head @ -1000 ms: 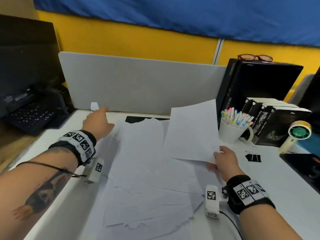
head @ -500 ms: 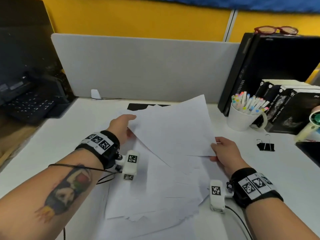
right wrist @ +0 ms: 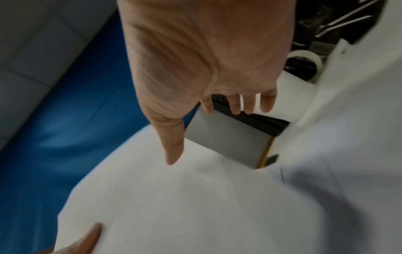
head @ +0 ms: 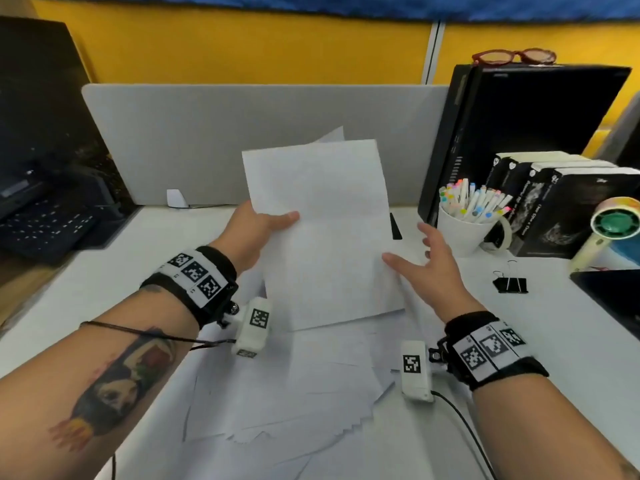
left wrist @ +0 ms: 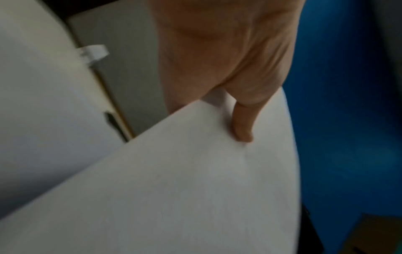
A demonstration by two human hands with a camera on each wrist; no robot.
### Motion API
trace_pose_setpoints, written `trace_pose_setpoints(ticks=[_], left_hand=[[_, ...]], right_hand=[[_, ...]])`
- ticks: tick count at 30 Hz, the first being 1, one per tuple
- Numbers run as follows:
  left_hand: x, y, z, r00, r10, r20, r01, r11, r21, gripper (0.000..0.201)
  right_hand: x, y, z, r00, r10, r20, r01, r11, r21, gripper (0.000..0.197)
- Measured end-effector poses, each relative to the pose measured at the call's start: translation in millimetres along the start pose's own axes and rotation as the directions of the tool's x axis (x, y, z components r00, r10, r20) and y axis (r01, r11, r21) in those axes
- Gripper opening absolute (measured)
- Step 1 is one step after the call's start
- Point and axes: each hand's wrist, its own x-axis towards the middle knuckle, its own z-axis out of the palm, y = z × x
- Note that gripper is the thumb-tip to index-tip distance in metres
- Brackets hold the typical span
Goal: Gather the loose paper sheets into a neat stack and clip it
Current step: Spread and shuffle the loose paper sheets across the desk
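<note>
My left hand (head: 258, 225) pinches the left edge of a few white paper sheets (head: 322, 230), thumb on top, and holds them raised and tilted over the desk. The left wrist view shows the thumb (left wrist: 242, 123) lying on the sheets (left wrist: 174, 189). My right hand (head: 429, 261) hovers at the sheets' right edge with its fingers spread; in the right wrist view its thumb (right wrist: 173, 146) points at the paper (right wrist: 195, 206) and the fingers hold nothing. Several more loose sheets (head: 287, 386) lie fanned out on the desk below. A black binder clip (head: 510, 284) sits to the right.
A white mug of markers (head: 465, 226) stands right of the sheets, with black boxes (head: 568, 209), a tape roll (head: 614, 223) and a dark upright case (head: 519, 133) behind it. A grey divider panel (head: 207, 140) closes the back. A keyboard (head: 41, 226) lies far left.
My left hand came back from the far left, took the sheets' left edge and lifted them upright. My right hand let go of their right edge and opened.
</note>
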Motion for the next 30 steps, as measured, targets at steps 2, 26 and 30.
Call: trace_pose_setpoints(ticks=[2, 26, 30], left_hand=[[-7, 30, 5, 0.99, 0.12, 0.076, -0.124, 0.991, 0.048, 0.047], [-38, -8, 27, 0.971, 0.103, 0.215, -0.138, 0.978, 0.157, 0.08], [-39, -36, 22, 0.928, -0.181, 0.325, -0.059, 0.79, 0.61, 0.103]], right_hand=[[-1, -19, -17, 0.994, -0.103, -0.043, 0.106, 0.991, 0.076, 0.114], [-49, -62, -23, 0.995, -0.101, 0.029, 0.074, 0.872, 0.484, 0.043], [-36, -40, -15, 0.998, 0.05, 0.036, -0.059, 0.943, 0.326, 0.033]])
